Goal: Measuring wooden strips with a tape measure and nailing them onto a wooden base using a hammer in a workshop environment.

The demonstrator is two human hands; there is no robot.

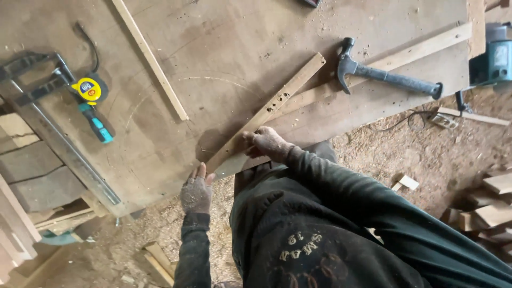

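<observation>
Upper left: clamp (pixel 32 74), yellow tape measure (pixel 88 89), teal-handled tool (pixel 97 125) on the workbench (pixel 213 58). Centre: left hand (pixel 196 191) fingers together, flat against the lower end of the wood strip (pixel 266 112). Right hand (pixel 266 143) closed around the strip's middle. Upper right: hammer (pixel 386 74) lying on a long board (pixel 373 66).

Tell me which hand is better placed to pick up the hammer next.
Right. The right hand rests on the wooden strip, on the same side as the hammer. The left hand sits at the strip's near end by the workbench edge, farther away.
</observation>
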